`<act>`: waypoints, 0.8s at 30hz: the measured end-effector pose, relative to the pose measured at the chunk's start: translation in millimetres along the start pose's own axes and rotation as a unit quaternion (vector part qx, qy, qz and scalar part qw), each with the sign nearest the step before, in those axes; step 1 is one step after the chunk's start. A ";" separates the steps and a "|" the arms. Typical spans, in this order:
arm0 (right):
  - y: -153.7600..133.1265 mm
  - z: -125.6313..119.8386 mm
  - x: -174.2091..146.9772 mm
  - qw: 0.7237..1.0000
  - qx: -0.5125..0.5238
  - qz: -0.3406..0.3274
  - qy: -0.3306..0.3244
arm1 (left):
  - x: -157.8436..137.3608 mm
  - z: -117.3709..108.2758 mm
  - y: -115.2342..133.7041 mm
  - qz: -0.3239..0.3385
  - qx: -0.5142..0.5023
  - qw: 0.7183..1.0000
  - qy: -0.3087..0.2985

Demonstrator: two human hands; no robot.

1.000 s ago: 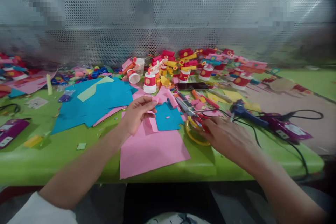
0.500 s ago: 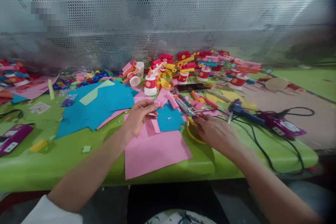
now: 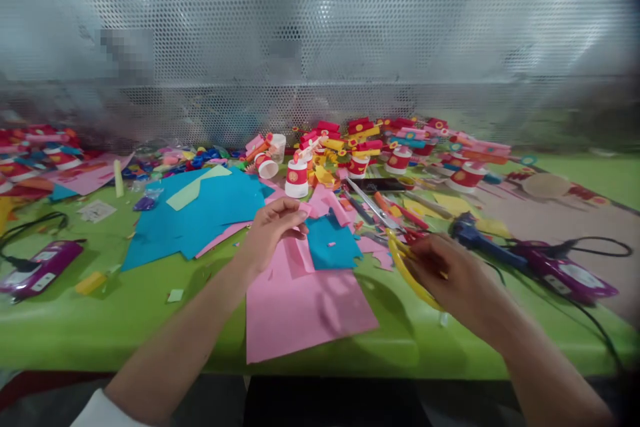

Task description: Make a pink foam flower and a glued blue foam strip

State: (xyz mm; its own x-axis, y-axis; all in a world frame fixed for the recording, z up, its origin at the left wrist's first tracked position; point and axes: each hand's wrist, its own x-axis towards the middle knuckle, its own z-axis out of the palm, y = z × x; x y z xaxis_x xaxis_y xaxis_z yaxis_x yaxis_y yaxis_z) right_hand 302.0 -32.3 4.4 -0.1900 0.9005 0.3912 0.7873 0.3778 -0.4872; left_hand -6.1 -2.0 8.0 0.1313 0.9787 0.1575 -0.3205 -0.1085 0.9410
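My left hand (image 3: 275, 233) is closed, thumb against fingers, on a small piece of pink paper (image 3: 305, 209). Below it lies a large pink sheet (image 3: 310, 313), and just to its right a blue piece of paper (image 3: 333, 250). My right hand (image 3: 457, 277) is wrapped round the yellow and red handles of a pair of scissors (image 3: 373, 203). The blades point up and left, raised over the paper scraps. Behind my left hand stands a red and white paper cup (image 3: 297, 180) with a rolled paper part on top.
Several cups topped with coloured paper rolls (image 3: 363, 140) line the back, before a perforated metal panel (image 3: 320, 33). Large blue sheets (image 3: 200, 213) lie left. A blue glue gun (image 3: 480, 240) and purple power strip (image 3: 570, 270) with cables lie right. Another purple strip (image 3: 45, 267) sits far left.
My right hand has lifted the scissors off the table and drawn them right and nearer. My left hand keeps the pink piece. The camera view has tilted upward a little.
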 end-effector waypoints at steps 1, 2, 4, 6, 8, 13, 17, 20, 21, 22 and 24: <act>-2.8 7.8 1.4 0.998 0.065 0.014 0.000 | -0.4 -0.7 1.7 0.009 0.001 1.000 -0.007; -6.6 16.2 3.7 0.991 0.126 0.033 0.004 | -0.5 -1.5 3.1 0.016 0.002 1.000 -0.015; -16.4 31.7 10.8 0.972 0.225 0.053 0.032 | -0.1 -3.3 5.3 0.030 0.006 0.999 -0.028; -27.3 41.3 19.5 0.964 0.264 0.029 0.020 | 1.2 -5.9 6.8 0.043 0.017 0.998 -0.038; -37.9 43.3 28.0 0.970 0.242 -0.025 -0.023 | 2.8 -9.2 8.0 0.059 0.041 0.996 -0.051; -55.2 36.2 43.1 0.983 0.088 -0.161 -0.031 | 5.6 -16.8 11.3 0.070 0.071 0.993 -0.059; -53.3 40.6 49.1 0.979 0.028 -0.203 -0.004 | 5.2 -18.1 15.7 0.076 0.069 0.994 -0.046; -45.8 45.1 50.3 0.976 0.010 -0.218 0.018 | 4.7 -18.6 18.4 0.087 0.064 0.993 -0.043; -43.2 46.0 50.0 0.975 0.002 -0.220 0.022 | 4.7 -19.0 18.7 0.093 0.058 0.993 -0.041; -40.7 46.7 49.5 0.975 -0.003 -0.220 0.024 | 4.8 -19.6 18.7 0.097 0.053 0.993 -0.039; -36.5 48.0 47.9 0.975 -0.004 -0.222 0.032 | 5.2 -20.8 17.7 0.099 0.051 0.993 -0.045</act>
State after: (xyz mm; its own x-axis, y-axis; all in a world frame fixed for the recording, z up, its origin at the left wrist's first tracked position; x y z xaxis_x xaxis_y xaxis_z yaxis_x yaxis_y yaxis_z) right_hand 236.0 7.4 3.5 -0.4760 0.6333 0.6102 0.6409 0.7249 -0.2524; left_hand -30.5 4.8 19.2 0.1599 0.9172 0.3650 -0.2522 -0.3196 0.9134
